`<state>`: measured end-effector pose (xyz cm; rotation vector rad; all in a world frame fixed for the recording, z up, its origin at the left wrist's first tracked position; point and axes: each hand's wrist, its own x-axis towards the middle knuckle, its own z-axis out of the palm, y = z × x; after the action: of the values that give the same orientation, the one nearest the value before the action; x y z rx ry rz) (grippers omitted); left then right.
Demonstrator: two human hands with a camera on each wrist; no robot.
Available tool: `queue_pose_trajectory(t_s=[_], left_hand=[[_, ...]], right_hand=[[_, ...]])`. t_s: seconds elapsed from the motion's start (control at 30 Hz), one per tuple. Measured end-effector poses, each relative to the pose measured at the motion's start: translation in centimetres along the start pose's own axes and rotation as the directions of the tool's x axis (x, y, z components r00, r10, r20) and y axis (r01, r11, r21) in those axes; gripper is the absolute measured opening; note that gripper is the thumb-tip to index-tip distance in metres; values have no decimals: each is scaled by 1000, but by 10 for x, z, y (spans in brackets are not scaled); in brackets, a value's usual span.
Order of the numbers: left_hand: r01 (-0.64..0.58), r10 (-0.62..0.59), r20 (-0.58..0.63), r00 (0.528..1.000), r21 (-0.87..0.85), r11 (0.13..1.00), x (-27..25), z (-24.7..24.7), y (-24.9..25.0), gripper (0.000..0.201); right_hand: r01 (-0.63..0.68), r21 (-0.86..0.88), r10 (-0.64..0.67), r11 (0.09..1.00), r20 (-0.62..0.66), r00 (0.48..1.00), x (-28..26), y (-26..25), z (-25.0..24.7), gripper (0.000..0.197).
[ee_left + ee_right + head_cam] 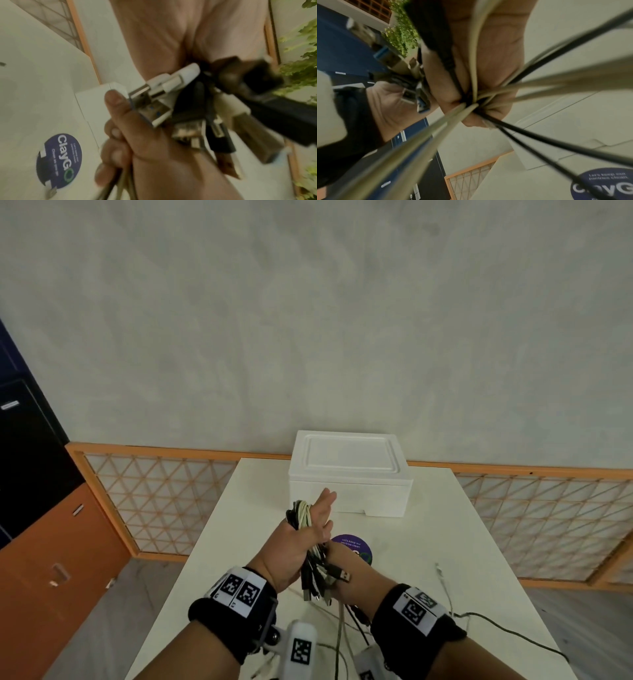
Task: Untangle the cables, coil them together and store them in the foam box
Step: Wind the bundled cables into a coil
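Black and white cables (301, 515) are looped round my left hand (318, 515), which is held palm up with straight fingers above the white table (445, 525). Their USB plugs (322, 580) hang in a bunch at the left wrist; the left wrist view shows these plugs (171, 97) up close. My right hand (337, 563) grips the cable strands just below the left palm, and its curled fingers (116, 135) show in the left wrist view. The strands (539, 83) fan out from that fist (488, 67). The white foam box (349, 470), lid on, stands just beyond the hands.
Loose cable tails (479, 616) trail over the table's near right part towards its edge. A round purple sticker (354, 547) lies under the hands. An orange lattice screen (154, 501) runs behind the table, with an orange and black cabinet (44, 525) at left.
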<state>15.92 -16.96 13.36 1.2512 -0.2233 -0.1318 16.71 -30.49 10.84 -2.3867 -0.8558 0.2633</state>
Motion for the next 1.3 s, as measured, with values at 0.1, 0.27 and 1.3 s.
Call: queue_pose_trajectory(t_s=[0.1,0.27,1.3], left_hand=[[62,-64,3,998,205,977,3,-9,-5,57],[76,-98,18,995,499,863,2,-11,-13,65],[115,-177,36,984,630,768,-30,-6,-26,47]], right_hand=[[50,-128,-40,991,81,996,2,-4,-6,26],[84,-372,0,924,220,975,1,-1,-4,24],[405,-576,-613,710,-223,758,-15,-6,-43,22]])
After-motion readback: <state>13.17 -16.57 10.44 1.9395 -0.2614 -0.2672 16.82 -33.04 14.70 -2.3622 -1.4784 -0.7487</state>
